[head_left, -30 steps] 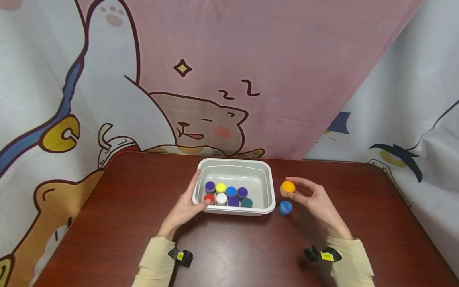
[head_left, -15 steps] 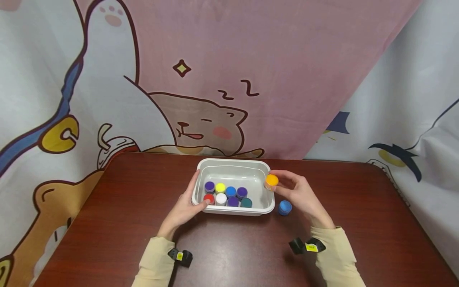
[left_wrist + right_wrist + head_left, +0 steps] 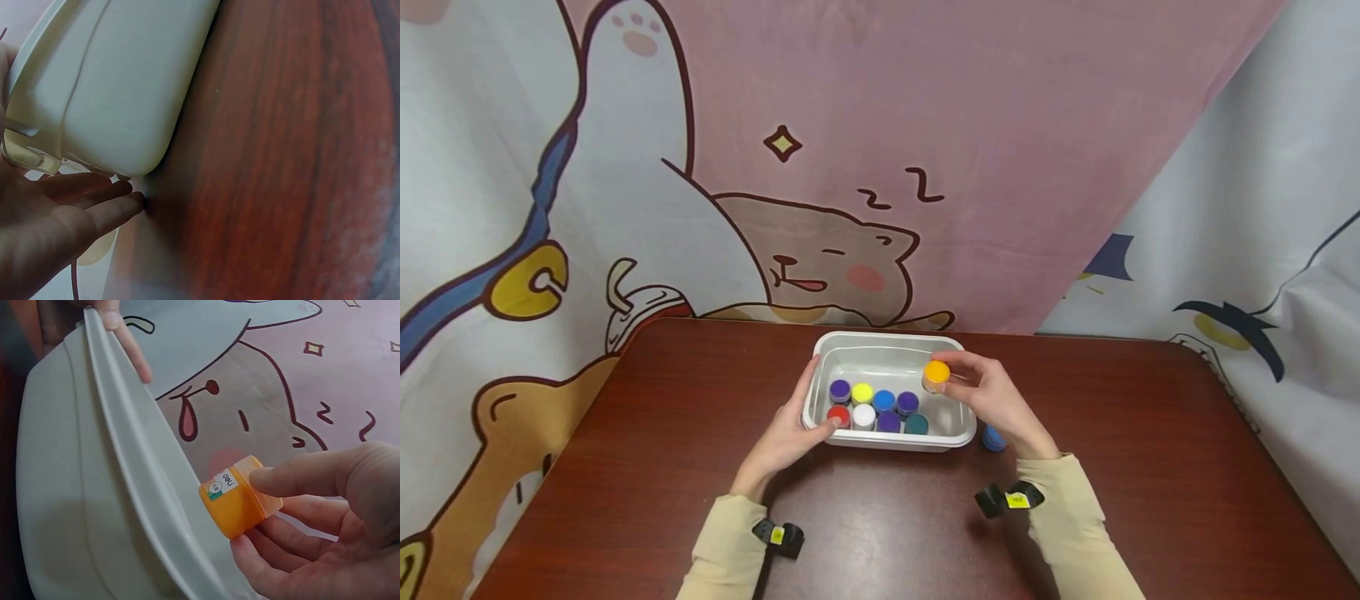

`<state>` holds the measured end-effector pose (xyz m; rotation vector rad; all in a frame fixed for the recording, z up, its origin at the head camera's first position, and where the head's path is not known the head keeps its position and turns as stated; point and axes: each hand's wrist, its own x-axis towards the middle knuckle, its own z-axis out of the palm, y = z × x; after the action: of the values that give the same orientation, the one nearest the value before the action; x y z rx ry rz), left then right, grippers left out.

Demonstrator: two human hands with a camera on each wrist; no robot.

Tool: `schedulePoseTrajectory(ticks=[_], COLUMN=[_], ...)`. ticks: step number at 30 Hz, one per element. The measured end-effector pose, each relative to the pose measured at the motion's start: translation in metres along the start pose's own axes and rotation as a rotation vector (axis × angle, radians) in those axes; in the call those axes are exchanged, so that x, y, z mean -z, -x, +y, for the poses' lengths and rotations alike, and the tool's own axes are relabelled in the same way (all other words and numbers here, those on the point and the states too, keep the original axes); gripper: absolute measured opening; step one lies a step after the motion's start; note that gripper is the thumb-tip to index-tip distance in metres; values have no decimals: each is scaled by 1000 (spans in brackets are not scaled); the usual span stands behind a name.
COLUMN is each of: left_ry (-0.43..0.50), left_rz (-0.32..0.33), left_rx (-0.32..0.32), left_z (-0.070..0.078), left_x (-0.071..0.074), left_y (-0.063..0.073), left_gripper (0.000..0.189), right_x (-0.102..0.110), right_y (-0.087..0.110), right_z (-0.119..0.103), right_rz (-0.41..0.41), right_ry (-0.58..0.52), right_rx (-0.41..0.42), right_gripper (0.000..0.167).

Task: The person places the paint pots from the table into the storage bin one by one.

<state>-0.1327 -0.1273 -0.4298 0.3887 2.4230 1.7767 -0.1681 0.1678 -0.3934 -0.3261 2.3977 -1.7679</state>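
My right hand [image 3: 996, 402] pinches a small orange paint jar [image 3: 936, 375] between thumb and fingers, over the right part of a white plastic tub [image 3: 889, 445]. In the right wrist view the jar [image 3: 232, 499] is held tilted above the tub's rim [image 3: 134, 462], its label showing. At the tub's left end, my left hand [image 3: 781, 440] grips the side, thumb over the front rim and fingers along the end wall. Several paint jars stand in two rows inside the tub, among them a red jar [image 3: 838, 417], a white jar [image 3: 863, 417] and a yellow jar [image 3: 862, 392].
A blue paint jar [image 3: 993, 440] stands on the brown table [image 3: 880, 525] to the right of the tub, partly hidden by my right hand. Behind the table's back edge hangs a cloth [image 3: 1000, 167] printed with cartoon animals.
My right hand has carried the orange paint jar leftward, from beside the tub, across its right rim and over its inside. The left hand and the tub have stayed in place.
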Motion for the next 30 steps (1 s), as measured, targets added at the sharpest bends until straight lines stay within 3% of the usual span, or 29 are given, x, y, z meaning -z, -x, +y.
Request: schedulePoseTrajectory(ticks=[8,15,23,30], left_ry=[-7,-9,-13,-5], left_rz=[6,8,13,8], left_rx=[-13,-19,-11,11], left_z=[1,0,2,3], left_x=[0,-1,-1,-1], left_y=[0,0,0,0], left_gripper=[92,92,92,92], right_x=[-14,-25,-39,-47], right_y=[-13,-26,-38,-45], right_z=[5,11,15,19], right_rz=[-24,-46,-47,-27], right_ry=[-13,41,-9,13], right_rx=[-35,16,-46,-78], right_gripper=[41,39,39,37])
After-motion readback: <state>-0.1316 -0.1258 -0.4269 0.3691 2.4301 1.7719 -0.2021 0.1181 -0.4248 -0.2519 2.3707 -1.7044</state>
